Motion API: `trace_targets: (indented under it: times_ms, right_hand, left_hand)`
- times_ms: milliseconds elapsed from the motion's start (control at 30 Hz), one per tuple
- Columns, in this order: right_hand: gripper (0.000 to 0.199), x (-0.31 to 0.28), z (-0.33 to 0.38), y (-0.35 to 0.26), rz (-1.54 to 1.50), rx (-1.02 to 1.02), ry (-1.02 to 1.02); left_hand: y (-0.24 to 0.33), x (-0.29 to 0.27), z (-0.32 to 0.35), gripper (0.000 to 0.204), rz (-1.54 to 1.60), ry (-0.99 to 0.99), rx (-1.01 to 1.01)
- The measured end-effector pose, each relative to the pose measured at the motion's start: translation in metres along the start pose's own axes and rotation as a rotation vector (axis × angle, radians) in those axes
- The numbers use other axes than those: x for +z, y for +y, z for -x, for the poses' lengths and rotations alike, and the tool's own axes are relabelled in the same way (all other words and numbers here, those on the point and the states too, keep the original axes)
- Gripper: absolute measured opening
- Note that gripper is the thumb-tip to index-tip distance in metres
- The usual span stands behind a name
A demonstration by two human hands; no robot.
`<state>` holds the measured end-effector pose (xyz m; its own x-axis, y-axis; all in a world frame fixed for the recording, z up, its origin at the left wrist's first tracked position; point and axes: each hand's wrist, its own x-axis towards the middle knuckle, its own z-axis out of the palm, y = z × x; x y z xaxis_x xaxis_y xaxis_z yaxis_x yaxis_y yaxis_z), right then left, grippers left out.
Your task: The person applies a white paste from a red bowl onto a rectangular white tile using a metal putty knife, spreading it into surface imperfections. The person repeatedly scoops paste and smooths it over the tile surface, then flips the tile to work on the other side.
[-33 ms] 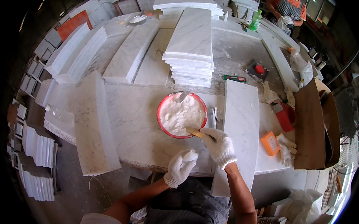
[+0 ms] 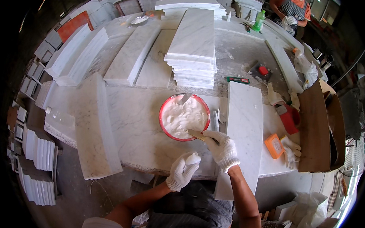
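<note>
A red-rimmed bowl of thick white paste stands on the marble work surface in front of me. My right hand, in a white knitted glove, grips a flat putty knife whose tip reaches over the bowl's near right rim to the paste. Another metal blade leans in the paste at the far side. Closer to my body, my left hand, gloved too, is curled up below the bowl. Something white shows at its fingertips, but I cannot make out what it is.
A long marble slab lies right of the bowl, overhanging the near edge. Behind the bowl rises a stack of slabs. At right are a cardboard box, an orange box and loose gloves. A co-worker stands far right.
The putty knife has tilted slightly, its yellowish sheen turning duller. Both hands keep practically the same place.
</note>
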<state>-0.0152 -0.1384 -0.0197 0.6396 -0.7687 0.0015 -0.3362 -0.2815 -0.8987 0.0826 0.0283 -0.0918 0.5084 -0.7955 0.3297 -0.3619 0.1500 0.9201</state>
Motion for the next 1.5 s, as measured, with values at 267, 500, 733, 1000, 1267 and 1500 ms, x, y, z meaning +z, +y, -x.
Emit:
trace_targets:
  times_ms: [267, 500, 733, 1000, 1267, 1500]
  right_hand:
    - [0.026, -0.014, 0.009, 0.013, -0.533, 0.33, -0.024]
    - [0.028, -0.098, 0.036, 0.033, -0.534, 0.367, 0.398]
    - [0.026, -0.143, 0.048, 0.098, -0.45, 0.275, 0.662]
    - [0.019, -0.136, 0.026, 0.104, -0.194, 0.188, 0.78]
    - [0.019, -0.131, 0.019, 0.111, 0.277, 0.123, 0.813]
    - [0.02, -0.13, 0.023, 0.114, 0.603, -0.105, 0.974]
  left_hand:
    - [0.0, 0.0, 0.0, 0.033, 0.0, -0.02, 0.037]
    - [0.01, -0.003, -0.007, 0.029, -0.067, -0.03, 0.026]
    - [0.005, 0.002, -0.005, 0.033, -0.094, -0.034, 0.05]
    - [0.007, 0.003, -0.007, 0.033, -0.1, -0.03, 0.044]
    - [0.009, 0.006, -0.007, 0.031, -0.105, -0.035, 0.06]
    - [0.02, 0.006, -0.011, 0.028, -0.094, -0.051, 0.082]
